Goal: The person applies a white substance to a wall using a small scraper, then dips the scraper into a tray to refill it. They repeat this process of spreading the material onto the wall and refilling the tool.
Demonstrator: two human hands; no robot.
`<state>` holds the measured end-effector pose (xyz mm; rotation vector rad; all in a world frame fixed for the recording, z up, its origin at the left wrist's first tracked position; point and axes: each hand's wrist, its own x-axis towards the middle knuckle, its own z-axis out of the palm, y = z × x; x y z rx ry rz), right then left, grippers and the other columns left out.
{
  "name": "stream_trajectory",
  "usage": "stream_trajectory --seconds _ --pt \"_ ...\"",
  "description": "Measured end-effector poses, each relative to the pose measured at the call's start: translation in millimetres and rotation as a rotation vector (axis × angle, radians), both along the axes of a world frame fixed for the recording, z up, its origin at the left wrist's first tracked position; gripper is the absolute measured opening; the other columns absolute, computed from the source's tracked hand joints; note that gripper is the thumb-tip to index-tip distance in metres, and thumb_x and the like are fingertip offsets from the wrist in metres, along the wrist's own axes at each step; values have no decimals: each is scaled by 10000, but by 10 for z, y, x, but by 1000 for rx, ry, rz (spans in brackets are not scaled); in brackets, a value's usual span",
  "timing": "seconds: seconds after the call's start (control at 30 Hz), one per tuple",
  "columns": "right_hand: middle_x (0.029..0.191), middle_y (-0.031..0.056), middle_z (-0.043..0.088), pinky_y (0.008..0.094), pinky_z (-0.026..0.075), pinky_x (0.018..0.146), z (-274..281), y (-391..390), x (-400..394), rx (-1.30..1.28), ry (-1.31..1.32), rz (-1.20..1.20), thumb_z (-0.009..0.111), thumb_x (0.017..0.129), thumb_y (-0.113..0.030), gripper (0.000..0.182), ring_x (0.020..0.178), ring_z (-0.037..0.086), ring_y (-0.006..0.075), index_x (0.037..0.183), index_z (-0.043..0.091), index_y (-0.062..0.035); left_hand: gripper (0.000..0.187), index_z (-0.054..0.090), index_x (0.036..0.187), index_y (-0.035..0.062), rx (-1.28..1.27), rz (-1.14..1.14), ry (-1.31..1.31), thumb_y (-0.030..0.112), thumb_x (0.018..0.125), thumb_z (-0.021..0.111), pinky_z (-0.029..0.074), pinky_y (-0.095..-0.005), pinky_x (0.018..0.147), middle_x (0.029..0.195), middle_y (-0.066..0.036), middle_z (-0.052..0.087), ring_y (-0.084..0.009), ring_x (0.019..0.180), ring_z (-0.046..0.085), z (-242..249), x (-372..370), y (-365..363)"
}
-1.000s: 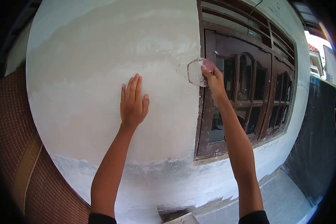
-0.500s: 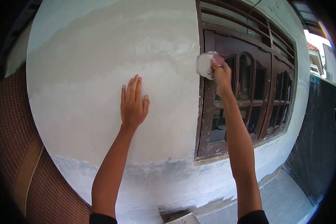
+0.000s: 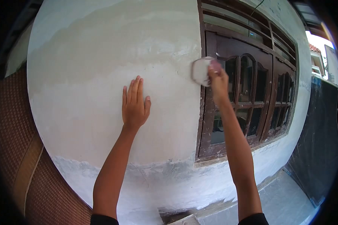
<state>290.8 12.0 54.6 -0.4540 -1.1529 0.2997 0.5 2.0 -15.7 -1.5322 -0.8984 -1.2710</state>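
Note:
My left hand (image 3: 135, 103) lies flat against the pale plastered wall (image 3: 90, 101), fingers spread a little and pointing up. To the right, my right hand (image 3: 218, 79) is closed round the reddish part of a whitish, flat, roundish pad (image 3: 201, 72). The pad is slightly blurred and overlaps the wall's edge beside the window frame (image 3: 208, 90); whether it touches the wall cannot be told. Damp-looking darker patches show on the plaster above both hands.
Brown window shutters (image 3: 245, 80) with glass panes stand at the right. A dark panel (image 3: 315, 138) rises at the far right. Brown woven panels (image 3: 11, 112) line the left side. Below is a grey ledge (image 3: 259, 204) and a broken gap at the wall's base.
My right hand and the pad have moved a little left and down, from the window frame onto the wall's edge. My left hand has stayed almost in place.

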Motion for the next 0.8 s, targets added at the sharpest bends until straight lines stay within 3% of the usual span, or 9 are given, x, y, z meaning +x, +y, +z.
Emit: stream_trajectory --seconds 0.1,0.23,0.3,0.37,0.43,0.53,0.63,0.7,0.8 --pt "1018 78 676 311 495 822 -123 118 -64 7 -231 -133 658 943 -226 344 971 609 132 1194 619 7 589 328 1486 23 -34 -65 6 142 930 482 209 -491 1188 1531 -107 367 -277 1421 337 -19 -5 -24" --pt "1017 65 673 288 493 802 -44 45 223 -120 31 -45 649 950 -235 351 947 612 124 1202 619 6 589 326 1488 25 -24 -64 5 145 932 479 207 -493 1187 1534 -107 363 -282 1423 334 -5 -13 -7" --pt "975 11 665 254 467 784 -67 -19 215 6 98 94 630 971 -237 272 844 592 97 1136 647 -22 587 330 1488 25 -26 -57 -4 145 932 477 206 -494 1187 1535 -107 363 -283 1424 333 -17 2 -3" --pt "1020 52 663 290 485 799 -129 32 38 86 -68 5 661 941 -244 323 917 608 130 1164 642 -11 587 331 1488 27 -40 -57 -9 149 934 479 206 -497 1187 1534 -108 366 -286 1423 335 -18 -4 2" --pt "1019 49 661 294 480 805 -143 199 20 -13 -188 -113 658 942 -239 322 916 600 129 1167 641 -9 592 321 1492 29 -34 -64 11 153 935 478 206 -499 1187 1537 -106 359 -285 1424 331 -20 -28 2" --pt "1021 45 660 290 476 806 -40 126 264 -80 72 -31 660 940 -236 326 912 591 123 1172 641 -9 598 305 1499 32 -12 -52 22 159 939 472 206 -499 1187 1544 -104 347 -282 1426 326 -28 -18 12" --pt "969 21 650 262 457 789 37 39 181 16 79 82 658 951 -237 307 878 576 102 1158 637 -12 597 302 1500 32 -16 -39 9 159 940 468 204 -498 1186 1545 -103 343 -280 1427 325 -24 -20 5" --pt "992 20 654 266 461 795 7 -31 -95 48 -134 -47 661 950 -242 307 887 587 107 1158 639 -18 595 305 1498 32 -33 -48 6 157 940 467 203 -498 1186 1545 -103 343 -279 1427 326 -22 -6 0" --pt "999 17 653 262 455 801 48 139 33 6 -185 -116 656 953 -239 298 887 583 102 1148 640 -14 570 361 1472 17 6 1 26 182 941 488 238 -477 1182 1524 -98 393 -259 1405 373 -19 -34 -7"
